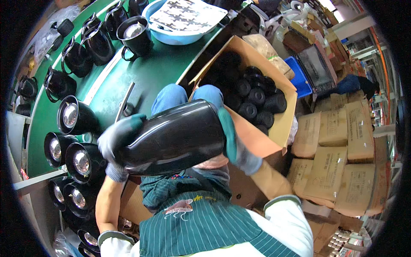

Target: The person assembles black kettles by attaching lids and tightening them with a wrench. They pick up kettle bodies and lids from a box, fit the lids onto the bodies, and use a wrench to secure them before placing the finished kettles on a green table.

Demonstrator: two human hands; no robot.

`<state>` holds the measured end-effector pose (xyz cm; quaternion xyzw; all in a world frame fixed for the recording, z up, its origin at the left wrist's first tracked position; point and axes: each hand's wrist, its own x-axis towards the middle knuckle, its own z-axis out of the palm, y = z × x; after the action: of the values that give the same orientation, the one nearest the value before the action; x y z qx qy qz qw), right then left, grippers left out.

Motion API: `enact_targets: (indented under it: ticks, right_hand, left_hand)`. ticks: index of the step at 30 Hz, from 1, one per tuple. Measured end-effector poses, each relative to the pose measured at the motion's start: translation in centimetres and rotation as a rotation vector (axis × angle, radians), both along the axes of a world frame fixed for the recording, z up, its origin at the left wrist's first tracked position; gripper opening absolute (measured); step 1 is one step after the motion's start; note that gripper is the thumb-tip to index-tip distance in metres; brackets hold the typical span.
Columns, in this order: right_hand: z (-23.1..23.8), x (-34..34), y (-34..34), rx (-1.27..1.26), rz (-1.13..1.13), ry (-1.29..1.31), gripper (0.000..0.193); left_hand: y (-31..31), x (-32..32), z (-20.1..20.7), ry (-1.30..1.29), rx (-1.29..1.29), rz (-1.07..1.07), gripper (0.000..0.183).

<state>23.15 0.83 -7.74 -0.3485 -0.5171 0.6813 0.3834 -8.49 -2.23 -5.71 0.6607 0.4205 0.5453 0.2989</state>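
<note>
A large glossy black tapered shell [175, 139], wide and smooth like a kettle or jug body, lies sideways above my lap. My left hand [117, 139], in a grey and green glove, grips its narrower left end. Around its wider right end curls my right hand [235, 141], gloved the same way. Neither end's opening faces the view, so its inside is hidden. Beyond my left hand, a thin metal strip [124, 102] stands out over the green table, with a small round metal piece [127, 109] at its lower end.
The green table [162, 64] carries several black jugs with handles [97, 45] and a light blue basin [175, 37] holding a patterned sheet. Black shells with shiny insides [81, 162] stack at left. An open carton [278, 141] of black round parts and stacked cartons [323, 171] stand at right.
</note>
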Motion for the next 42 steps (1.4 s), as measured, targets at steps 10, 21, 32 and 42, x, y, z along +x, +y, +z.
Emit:
enact_targets:
  ticks: [10, 21, 32, 42]
  right_hand:
    - [2.0, -1.9, -0.3, 0.643, 0.061, -0.089, 0.109]
    - [5.4, -2.3, -0.2, 0.692, 0.066, -0.264, 0.081]
    - [-5.0, 0.8, -1.7, -0.1, -0.131, 0.131, 0.066]
    - [-6.1, 2.1, 6.1, 0.059, -0.07, 0.096, 0.064]
  left_hand:
    - [0.8, -1.0, -8.0, -0.714, -0.591, -0.216, 0.036]
    - [0.3, -1.3, -4.5, -0.534, -0.295, -0.09, 0.031]
    - [0.0, -1.7, -2.3, -0.492, -0.371, -0.01, 0.069]
    - [-0.4, 3.5, 2.9, 0.66, 0.311, 0.114, 0.042]
